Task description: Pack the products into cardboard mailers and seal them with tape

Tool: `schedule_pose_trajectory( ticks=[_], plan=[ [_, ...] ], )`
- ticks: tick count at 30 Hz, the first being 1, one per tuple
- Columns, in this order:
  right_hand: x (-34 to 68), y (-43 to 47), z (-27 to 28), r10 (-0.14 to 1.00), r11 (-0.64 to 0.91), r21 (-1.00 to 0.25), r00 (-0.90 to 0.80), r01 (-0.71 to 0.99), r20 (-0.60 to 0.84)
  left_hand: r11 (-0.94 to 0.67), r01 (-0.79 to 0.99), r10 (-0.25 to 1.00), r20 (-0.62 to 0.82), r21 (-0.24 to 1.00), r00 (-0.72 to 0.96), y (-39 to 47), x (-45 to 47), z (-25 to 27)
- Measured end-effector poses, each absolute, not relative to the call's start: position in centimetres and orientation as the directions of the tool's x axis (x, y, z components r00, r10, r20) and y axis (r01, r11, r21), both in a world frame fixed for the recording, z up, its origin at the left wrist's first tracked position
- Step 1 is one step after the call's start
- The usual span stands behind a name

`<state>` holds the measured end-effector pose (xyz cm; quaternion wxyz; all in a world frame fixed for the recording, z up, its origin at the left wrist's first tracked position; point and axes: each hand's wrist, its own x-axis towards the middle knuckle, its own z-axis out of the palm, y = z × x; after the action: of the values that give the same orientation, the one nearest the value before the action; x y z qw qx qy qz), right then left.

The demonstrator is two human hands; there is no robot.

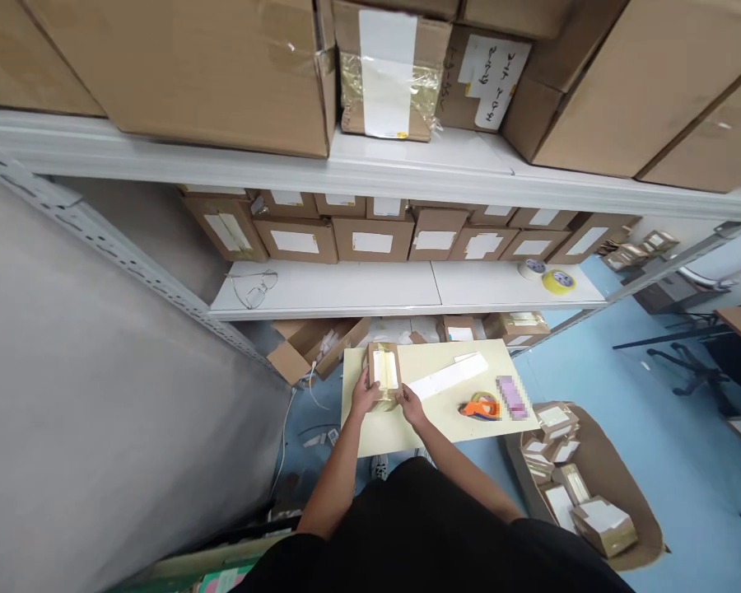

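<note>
A small taped cardboard box (384, 371) with a white label sits over the left part of a cream tabletop (420, 428). My left hand (364, 395) grips its left side, the thumb lying on the front face. At its lower right corner, my right hand (411, 403) has its fingers closed on the edge. Right of the box lies a long white paper strip (449, 375). Farther right are an orange tape dispenser (480, 408) and a blurred pink-purple item (512, 398).
A white shelf (346, 284) ahead carries labelled boxes, glasses (256, 292) and two tape rolls, one yellow (558, 282). Large boxes fill the upper shelf. At right on the floor stands a big carton (645, 527) of small parcels. A grey wall (99, 371) is close on the left.
</note>
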<state>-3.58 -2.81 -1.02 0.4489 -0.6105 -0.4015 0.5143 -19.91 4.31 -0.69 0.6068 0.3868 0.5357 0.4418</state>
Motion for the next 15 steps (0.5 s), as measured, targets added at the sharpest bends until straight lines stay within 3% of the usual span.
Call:
schedule_pose_trajectory(
  ticks=[5,8,15],
  plan=[
    [-1.7,-3.5,2.4,0.953,-0.134,-0.982,0.254,-0.133,-0.164,0.279,-0.069,0.955,-0.269,0.958,0.122,4.7,-18.2,1.0],
    [0.4,-4.3,5.1,0.926,-0.092,-0.988,0.355,-0.127,-0.132,0.221,-0.021,0.947,-0.209,0.975,0.245,5.5,-16.0,3.5],
    [8.3,-8.5,10.8,0.714,-0.031,-0.994,0.693,-0.103,-0.094,0.134,0.01,0.796,-0.114,0.991,0.594,6.2,-6.4,10.6]
  ],
)
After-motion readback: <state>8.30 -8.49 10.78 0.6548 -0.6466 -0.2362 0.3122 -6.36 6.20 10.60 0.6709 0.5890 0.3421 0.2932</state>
